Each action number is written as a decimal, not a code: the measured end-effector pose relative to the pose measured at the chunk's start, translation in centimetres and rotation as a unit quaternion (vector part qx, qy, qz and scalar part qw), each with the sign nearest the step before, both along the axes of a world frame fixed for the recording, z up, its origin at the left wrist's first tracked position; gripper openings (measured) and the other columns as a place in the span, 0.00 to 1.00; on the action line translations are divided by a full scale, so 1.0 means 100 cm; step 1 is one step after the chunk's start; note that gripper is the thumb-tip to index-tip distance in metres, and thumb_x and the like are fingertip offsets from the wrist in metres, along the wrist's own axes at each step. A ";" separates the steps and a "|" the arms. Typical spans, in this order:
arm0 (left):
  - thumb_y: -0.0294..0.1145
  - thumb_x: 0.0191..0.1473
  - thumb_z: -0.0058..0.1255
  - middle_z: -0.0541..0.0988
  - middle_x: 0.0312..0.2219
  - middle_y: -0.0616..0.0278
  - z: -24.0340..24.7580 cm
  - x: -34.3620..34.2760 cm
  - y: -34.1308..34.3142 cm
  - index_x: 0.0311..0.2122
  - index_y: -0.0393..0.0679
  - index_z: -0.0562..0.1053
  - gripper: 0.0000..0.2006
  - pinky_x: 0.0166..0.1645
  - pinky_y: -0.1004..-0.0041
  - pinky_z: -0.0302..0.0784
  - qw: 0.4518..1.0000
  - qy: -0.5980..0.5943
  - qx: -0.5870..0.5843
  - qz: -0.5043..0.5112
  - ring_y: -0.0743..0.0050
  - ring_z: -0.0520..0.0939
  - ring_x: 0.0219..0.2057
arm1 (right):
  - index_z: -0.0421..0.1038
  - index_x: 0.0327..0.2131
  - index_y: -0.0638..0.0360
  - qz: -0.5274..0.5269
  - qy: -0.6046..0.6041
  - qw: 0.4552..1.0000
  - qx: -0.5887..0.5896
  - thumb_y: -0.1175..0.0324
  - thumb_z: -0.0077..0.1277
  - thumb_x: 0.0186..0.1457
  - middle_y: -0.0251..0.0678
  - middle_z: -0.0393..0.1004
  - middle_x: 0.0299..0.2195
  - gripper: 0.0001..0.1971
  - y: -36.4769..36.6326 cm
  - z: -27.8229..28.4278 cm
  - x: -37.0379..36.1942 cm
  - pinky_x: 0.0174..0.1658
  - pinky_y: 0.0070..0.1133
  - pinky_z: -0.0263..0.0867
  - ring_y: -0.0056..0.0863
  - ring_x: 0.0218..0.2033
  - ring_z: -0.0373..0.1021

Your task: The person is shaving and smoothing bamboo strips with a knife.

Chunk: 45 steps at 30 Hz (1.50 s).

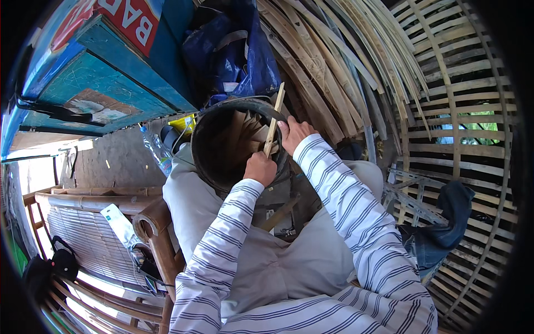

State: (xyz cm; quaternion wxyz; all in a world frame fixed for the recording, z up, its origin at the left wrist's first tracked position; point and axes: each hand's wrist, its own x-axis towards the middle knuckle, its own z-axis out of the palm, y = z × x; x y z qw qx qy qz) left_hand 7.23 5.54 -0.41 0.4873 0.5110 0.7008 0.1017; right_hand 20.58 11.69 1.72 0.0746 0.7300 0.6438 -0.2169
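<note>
Nearest are the two white sleeves with dark stripes (345, 195) and the pale grey trousers (289, 267) of the seated person. Between the knees stands a dark round open container (198, 139). Over its right side, the left hand (261, 168) grips the lower end of a narrow, pale strip of bamboo or wood (273, 122), with fingers folded around it. The strip is tilted, its upper end passing beyond the rim. The right hand (297, 135) is just beside it, thumb against the strip; its other fingers are mostly turned away, so I cannot tell what they pinch. Inside the container lie thin light-brown pieces (245, 131). Farther, at left, there is a clear plastic bottle (157, 149); ahead, a shiny blue plastic bag (233, 58) and, to its right, many long pale strips (317, 67). At far right rises a bamboo lattice wall (456, 128).
</note>
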 end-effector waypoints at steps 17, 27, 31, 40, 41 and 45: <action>0.35 0.54 0.42 0.75 0.33 0.33 -0.015 -0.003 -0.013 0.35 0.29 0.73 0.16 0.48 0.54 0.70 0.999 -0.010 -0.026 -0.028 0.34 0.75 0.40 | 0.69 0.48 0.61 -0.078 -0.059 0.993 -0.069 0.48 0.32 0.61 0.53 0.66 0.51 0.27 0.106 -0.052 0.050 0.57 0.34 0.59 0.47 0.53 0.63; 0.36 0.54 0.43 0.76 0.23 0.45 -0.046 -0.007 -0.003 0.31 0.32 0.73 0.15 0.31 0.59 0.72 0.998 -0.050 -0.024 0.039 0.49 0.78 0.25 | 0.63 0.29 0.60 -0.520 0.663 0.413 -0.346 0.46 0.34 0.61 0.32 0.61 0.15 0.24 0.086 -0.048 0.094 0.18 0.23 0.58 0.26 0.13 0.59; 0.32 0.56 0.41 0.66 0.15 0.66 -0.012 -0.004 0.015 0.30 0.37 0.68 0.09 0.15 0.74 0.59 0.868 -0.337 -0.301 0.204 0.78 0.65 0.13 | 0.70 0.40 0.62 -0.432 0.348 0.821 -0.132 0.42 0.33 0.59 0.40 0.72 0.30 0.30 0.053 -0.060 0.085 0.31 0.31 0.69 0.34 0.29 0.70; 0.34 0.56 0.42 0.68 0.17 0.64 -0.011 -0.008 0.011 0.30 0.37 0.68 0.10 0.15 0.74 0.60 0.943 -0.229 -0.193 0.147 0.77 0.65 0.13 | 0.70 0.36 0.68 -0.333 0.227 0.896 -0.184 0.44 0.40 0.59 0.42 0.68 0.18 0.29 -0.010 -0.026 0.036 0.22 0.28 0.66 0.32 0.17 0.67; 0.34 0.56 0.42 0.69 0.17 0.63 -0.015 -0.008 0.010 0.31 0.36 0.69 0.11 0.16 0.73 0.62 0.956 -0.204 -0.168 0.127 0.76 0.67 0.13 | 0.70 0.36 0.68 -0.331 0.226 0.897 -0.184 0.44 0.40 0.59 0.42 0.68 0.18 0.29 -0.016 -0.032 0.038 0.22 0.28 0.66 0.32 0.17 0.67; 0.35 0.56 0.42 0.70 0.18 0.62 -0.040 -0.008 0.007 0.31 0.35 0.71 0.12 0.16 0.71 0.64 0.973 -0.156 -0.123 0.116 0.74 0.69 0.14 | 0.67 0.34 0.61 -0.333 0.457 0.756 -0.330 0.44 0.44 0.57 0.35 0.66 0.20 0.25 -0.024 -0.025 0.056 0.19 0.25 0.61 0.26 0.16 0.62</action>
